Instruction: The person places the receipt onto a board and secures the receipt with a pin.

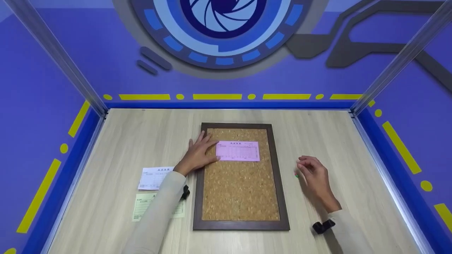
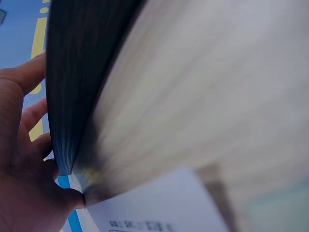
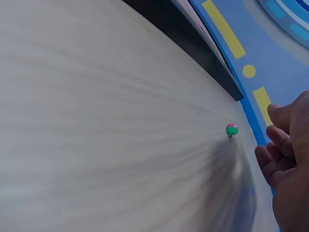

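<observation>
While we look down from the head view, these are the lines we can fill:

Left hand (image 1: 198, 154): our left forearm comes in from the lower left and runs up and to the right. The hand lies flat, fingers straight and a little spread, across the left rail of the cork board (image 1: 241, 208), with the fingertips pressing the left end of the pink slip (image 1: 238, 151). Nothing is curled round anything — it only presses.

Left wrist view: blurred. We make out the dark frame edge close to the fingers and a corner of white paper below, no more.

Right hand (image 1: 314, 176): our right forearm enters from the lower right. The hand sits over the table (image 1: 116, 141) to the right of the board, well apart from the slip, its fingers bent inward and held loose, gripping nothing.

Green pin (image 3: 231, 129): it stands on the wood just beside the right fingertips, round head up. We cannot tell whether a finger touches it.

Pink slip: it lies flat on the cork in the upper half of the board, long axis left to right — crosswise to the board, whose long side runs away from us.

White slip (image 1: 153, 178): on the table left of the board, beside our left sleeve.

Pale green slip (image 1: 141, 206): just below the white one, partly under the sleeve.
</observation>
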`<state>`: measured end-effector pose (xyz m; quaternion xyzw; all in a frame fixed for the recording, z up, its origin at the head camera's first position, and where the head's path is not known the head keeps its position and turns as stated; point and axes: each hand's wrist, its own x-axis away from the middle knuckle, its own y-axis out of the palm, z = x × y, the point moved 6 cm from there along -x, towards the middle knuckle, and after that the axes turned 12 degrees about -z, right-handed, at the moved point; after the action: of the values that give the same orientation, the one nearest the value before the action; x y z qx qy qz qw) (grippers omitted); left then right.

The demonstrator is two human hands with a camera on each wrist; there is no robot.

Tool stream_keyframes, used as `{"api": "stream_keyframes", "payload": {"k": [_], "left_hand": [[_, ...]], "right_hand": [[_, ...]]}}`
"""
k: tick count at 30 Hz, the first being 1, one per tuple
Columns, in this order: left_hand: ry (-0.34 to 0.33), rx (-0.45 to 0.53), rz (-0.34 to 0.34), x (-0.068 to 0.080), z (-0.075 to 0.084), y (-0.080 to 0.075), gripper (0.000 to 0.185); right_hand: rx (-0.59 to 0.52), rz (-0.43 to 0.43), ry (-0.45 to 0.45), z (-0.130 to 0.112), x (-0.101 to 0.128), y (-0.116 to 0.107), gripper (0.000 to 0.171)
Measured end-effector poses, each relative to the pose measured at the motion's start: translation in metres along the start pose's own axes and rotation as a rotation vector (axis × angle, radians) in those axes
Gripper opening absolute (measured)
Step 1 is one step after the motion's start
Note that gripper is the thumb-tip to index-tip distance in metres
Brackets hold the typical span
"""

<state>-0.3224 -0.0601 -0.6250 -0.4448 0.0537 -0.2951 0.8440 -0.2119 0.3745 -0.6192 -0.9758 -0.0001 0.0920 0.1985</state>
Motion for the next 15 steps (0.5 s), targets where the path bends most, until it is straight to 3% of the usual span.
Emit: {"api": "stream_keyframes", "payload": {"k": [15], "left_hand": [[-0.005, -0.017, -0.011, 0.000, -0.001, 0.000, 0.075]], "right_hand": [[-0.050, -0.071, -0.081, -0.019, -0.039, 0.036, 0.002]]}}
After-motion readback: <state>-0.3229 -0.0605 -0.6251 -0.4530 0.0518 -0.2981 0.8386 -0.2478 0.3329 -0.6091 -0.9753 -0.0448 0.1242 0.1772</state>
